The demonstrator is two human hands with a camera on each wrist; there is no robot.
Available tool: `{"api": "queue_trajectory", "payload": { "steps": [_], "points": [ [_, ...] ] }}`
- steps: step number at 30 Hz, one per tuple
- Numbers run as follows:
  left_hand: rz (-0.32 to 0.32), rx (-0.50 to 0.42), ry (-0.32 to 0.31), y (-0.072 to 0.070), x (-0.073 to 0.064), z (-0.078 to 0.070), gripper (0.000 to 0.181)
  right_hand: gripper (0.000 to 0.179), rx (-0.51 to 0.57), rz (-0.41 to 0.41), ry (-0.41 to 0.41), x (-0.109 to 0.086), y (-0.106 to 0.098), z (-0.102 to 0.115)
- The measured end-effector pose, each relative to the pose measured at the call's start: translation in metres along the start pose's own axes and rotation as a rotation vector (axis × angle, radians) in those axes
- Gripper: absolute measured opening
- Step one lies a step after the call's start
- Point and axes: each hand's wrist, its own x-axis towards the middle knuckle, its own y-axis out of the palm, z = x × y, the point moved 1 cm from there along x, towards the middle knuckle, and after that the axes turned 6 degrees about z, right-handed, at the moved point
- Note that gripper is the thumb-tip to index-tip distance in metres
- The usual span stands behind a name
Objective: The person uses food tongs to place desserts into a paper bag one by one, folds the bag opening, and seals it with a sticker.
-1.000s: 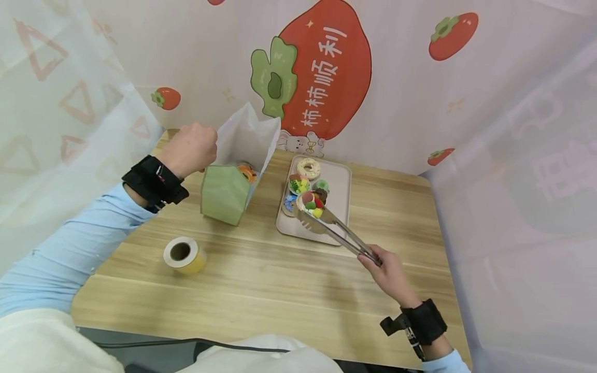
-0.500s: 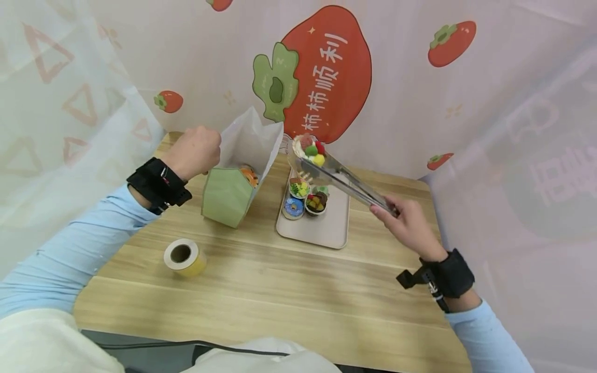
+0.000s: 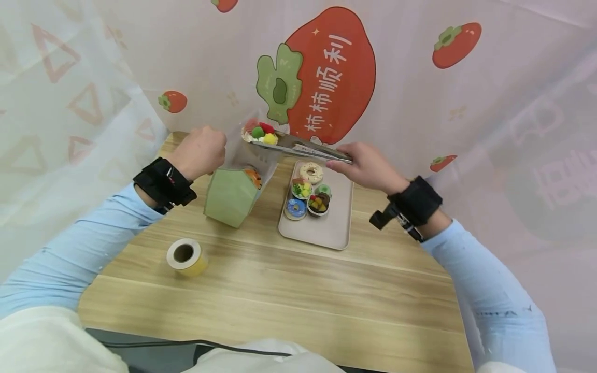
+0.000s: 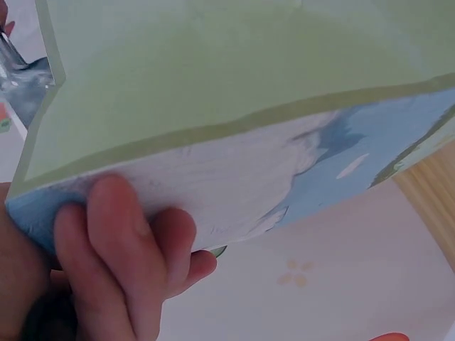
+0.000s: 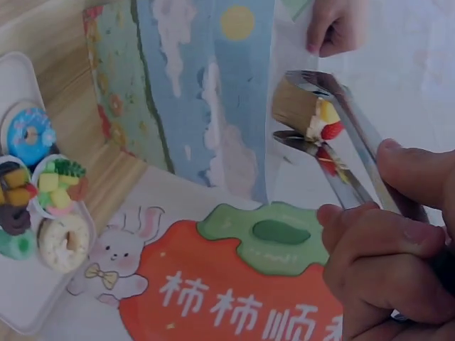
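Observation:
A green paper bag (image 3: 227, 199) stands upright with its top spread open, an orange item (image 3: 253, 177) visible inside. At its left rim my left hand (image 3: 201, 154) grips the paper; in the left wrist view curled fingers (image 4: 121, 227) press the outer side. My right hand (image 3: 368, 167) squeezes metal tongs (image 3: 310, 148) from the right. Between the tong tips sits a toy cupcake (image 3: 258, 134) with cream and red, green and yellow fruit on top, held over the bag's mouth. The right wrist view shows its brown cup (image 5: 293, 104) lying sideways between the tips.
Right of the bag, a beige tray (image 3: 328, 230) bears a white donut (image 3: 311, 172), a blue donut (image 3: 296, 208), two filled cups and a small green piece. A tape roll (image 3: 187, 257) stands on the wooden table (image 3: 280, 290) at the front left.
The right hand has lifted the cupcake off the tray with the tongs and carried it left and up to the bag's mouth. The left hand stays at the bag's rim.

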Motion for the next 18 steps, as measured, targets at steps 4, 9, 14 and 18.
{"api": "queue_trajectory", "payload": {
  "steps": [4, 9, 14, 18],
  "points": [
    [0.003, 0.010, 0.000, 0.000, 0.001, -0.001, 0.029, 0.032, -0.069, 0.066, 0.011, 0.029, -0.001, 0.014],
    [0.018, 0.009, -0.007, 0.000, 0.001, -0.002, 0.028, 0.024, -0.189, 0.193, 0.072, 0.067, 0.006, 0.034],
    [0.026, 0.015, -0.001, 0.000, 0.000, -0.006, 0.028, 0.023, -0.328, 0.286, 0.062, 0.105, 0.026, 0.049],
    [0.005, 0.056, 0.015, 0.002, 0.002, -0.010, 0.028, 0.020, -0.413, 0.347, -0.013, 0.128, 0.045, 0.058]
  ]
}}
